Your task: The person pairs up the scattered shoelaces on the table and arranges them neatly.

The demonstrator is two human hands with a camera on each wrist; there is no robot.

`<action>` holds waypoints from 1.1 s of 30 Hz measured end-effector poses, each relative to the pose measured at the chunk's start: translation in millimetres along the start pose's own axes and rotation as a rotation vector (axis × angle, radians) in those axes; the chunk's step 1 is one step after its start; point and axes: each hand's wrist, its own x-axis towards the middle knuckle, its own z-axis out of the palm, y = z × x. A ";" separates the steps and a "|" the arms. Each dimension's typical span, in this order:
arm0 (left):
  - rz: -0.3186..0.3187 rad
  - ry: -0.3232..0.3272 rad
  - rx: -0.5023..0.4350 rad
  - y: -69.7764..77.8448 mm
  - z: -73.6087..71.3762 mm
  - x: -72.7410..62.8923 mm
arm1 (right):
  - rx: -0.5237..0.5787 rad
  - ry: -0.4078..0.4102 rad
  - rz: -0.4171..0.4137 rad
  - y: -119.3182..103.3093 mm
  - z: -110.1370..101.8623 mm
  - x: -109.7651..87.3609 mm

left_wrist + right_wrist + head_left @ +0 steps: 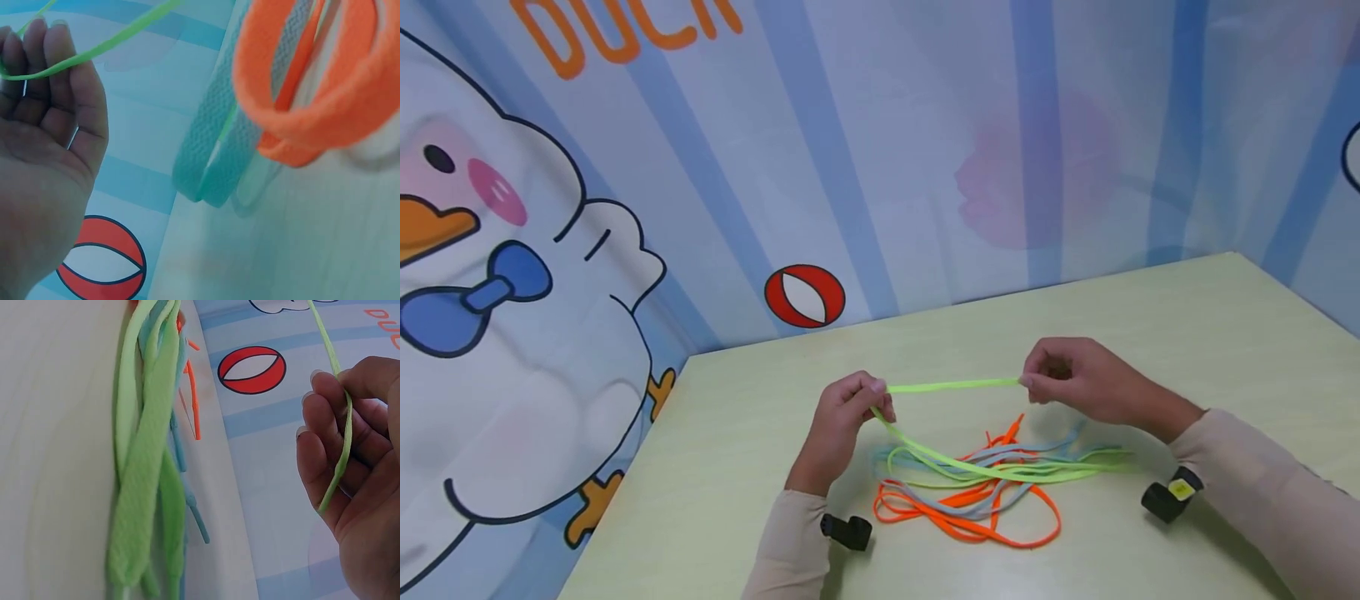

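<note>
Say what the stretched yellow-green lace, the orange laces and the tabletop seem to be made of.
Yellow-green lace: probably woven textile, matte; it looks like a thin, pliable band.
Orange laces: soft, matte fabric, possibly synthetic; the left wrist view shows a slightly fuzzy surface.
Tabletop: perhaps laminate or wood, smooth with a soft sheen; it looks pale and flat, with a mild glare.
</note>
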 end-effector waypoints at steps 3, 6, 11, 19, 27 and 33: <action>-0.002 0.033 -0.045 -0.2 -0.9 -0.7 | 0.021 0.002 0.001 1.5 0.1 -0.3; -0.002 0.044 -0.080 0.3 -1.5 -0.8 | 0.066 0.007 0.001 2.8 -1.5 -1.0; -0.004 0.053 -0.169 0.1 -3.6 0.4 | 0.137 0.032 -0.006 4.6 -6.5 -2.6; 0.029 0.060 -0.264 2.3 -7.6 0.0 | 0.156 0.045 -0.012 5.4 -11.1 -1.6; 0.023 0.064 -0.314 4.4 -8.8 -1.2 | 0.176 0.068 -0.010 9.6 -16.3 -1.8; 0.037 0.073 -0.337 3.2 -9.1 -0.9 | 0.203 0.082 -0.007 15.6 -21.1 -2.5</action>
